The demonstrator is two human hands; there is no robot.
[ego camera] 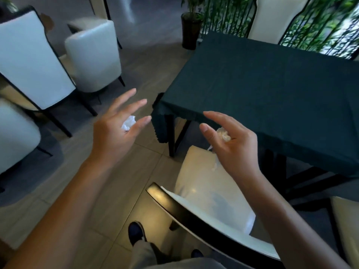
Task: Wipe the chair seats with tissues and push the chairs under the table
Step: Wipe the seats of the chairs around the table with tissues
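Currently, both hands are raised above the near chair (209,193) with each retaining a crumpled tissue. The left hand (114,131) is spread, index and middle fingers straight; a white tissue wad (128,122) shows between the fingers, apparently tucked against the palm by the lower fingers, though the exact grip is hidden behind the hand. The right hand (231,138), to the right of the left hand and over the chair's seat front, has thumb and index extended while the curled lower fingers pinch a second tissue wad (223,133); a loose tail of it hangs toward the seat. Holding the wads with the lower fingers leaves the forefingers free, which would suit taking hold of the chair back without setting the tissues down. The near chair stands directly below the hands, its dark-framed back nearest the person and its white seat facing the table (272,90), which is covered by a dark green cloth. The seat front lies near the table edge, partly beneath the cloth overhang, but most of the seat remains exposed, so the push is judged not yet done. Beyond the table from the chair stands another white chair (272,20) against green foliage; to the left of the near chair, well apart across the tiled floor, stand further white chairs (35,61).
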